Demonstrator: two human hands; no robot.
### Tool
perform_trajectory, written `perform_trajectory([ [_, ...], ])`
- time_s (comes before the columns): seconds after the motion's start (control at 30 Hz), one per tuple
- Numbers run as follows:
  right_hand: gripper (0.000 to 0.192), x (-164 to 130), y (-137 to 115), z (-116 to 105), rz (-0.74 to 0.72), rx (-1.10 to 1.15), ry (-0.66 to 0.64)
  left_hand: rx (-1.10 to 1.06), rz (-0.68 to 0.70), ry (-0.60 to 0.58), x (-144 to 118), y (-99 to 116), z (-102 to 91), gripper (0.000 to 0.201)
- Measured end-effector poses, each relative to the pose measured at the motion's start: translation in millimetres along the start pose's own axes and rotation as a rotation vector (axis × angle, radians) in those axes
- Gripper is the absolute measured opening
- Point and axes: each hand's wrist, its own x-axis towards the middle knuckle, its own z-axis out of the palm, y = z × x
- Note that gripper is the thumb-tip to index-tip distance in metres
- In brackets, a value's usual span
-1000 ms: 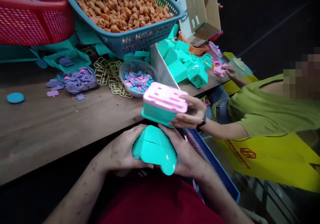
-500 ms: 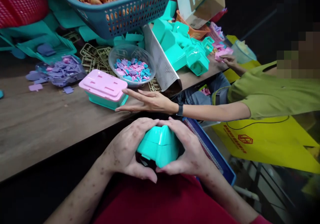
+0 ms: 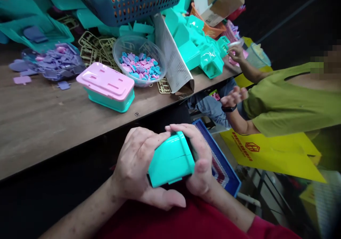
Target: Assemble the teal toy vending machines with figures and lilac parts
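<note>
Between both my hands, above my lap, is a glossy turquoise plastic box-shaped part (image 3: 170,159) with a thin seam across its side. My left hand (image 3: 141,168) wraps its left side, the thumb stretched along below it. On the right side my right hand (image 3: 201,161) grips it, fingertips over the top edge. The underside is hidden. Beyond my hands, on the table, stands a turquoise box with a pink slotted lid (image 3: 106,81).
The wooden table (image 3: 48,121) bears a clear bowl (image 3: 140,45) of small coloured pieces, a purple parts pile (image 3: 60,63), tan frames (image 3: 98,50), a blue basket (image 3: 144,4) and turquoise parts (image 3: 191,50). A co-worker in a green shirt (image 3: 290,97) sits at the right.
The turquoise part has turned in my hands, showing a broader side. The co-worker's hand has drawn back from the pink-lidded box to the right. My view has shifted slightly.
</note>
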Motion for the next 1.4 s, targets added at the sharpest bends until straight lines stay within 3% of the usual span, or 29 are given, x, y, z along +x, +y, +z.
perform_trajectory([
  [0.13,0.065,2,0,-4,0.075,0.059,-0.037,-0.047,0.038,0.022,0,-4,0.1,0.107],
  [0.23,0.070,3,0,-1,0.125,0.137,0.013,-0.084,0.036,0.037,-1,-6,3.2,0.112],
  [0.5,0.063,8,1,2,0.098,0.194,0.002,-0.103,0.047,0.097,-4,-5,7.6,0.092],
  [0.8,0.056,4,6,4,0.141,0.231,-0.027,-0.124,0.075,0.071,-5,-10,11.7,0.090],
  [1.0,0.052,3,17,11,0.132,0.230,0.099,-0.203,0.000,-0.032,-5,-23,12.6,0.097],
  [1.07,0.054,6,16,15,0.143,0.319,0.143,-0.262,-0.065,-0.036,-6,-28,11.4,0.116],
  [1.17,0.059,13,10,17,0.230,0.631,0.230,-0.270,-0.116,-0.119,-8,-33,8.1,0.137],
  [1.33,0.059,22,12,14,0.417,1.109,0.414,-0.260,-0.100,-0.164,-7,-35,6.4,0.137],
  [1.4,0.055,22,17,14,0.483,1.208,0.456,-0.258,-0.097,-0.173,-7,-35,9.2,0.127],
])
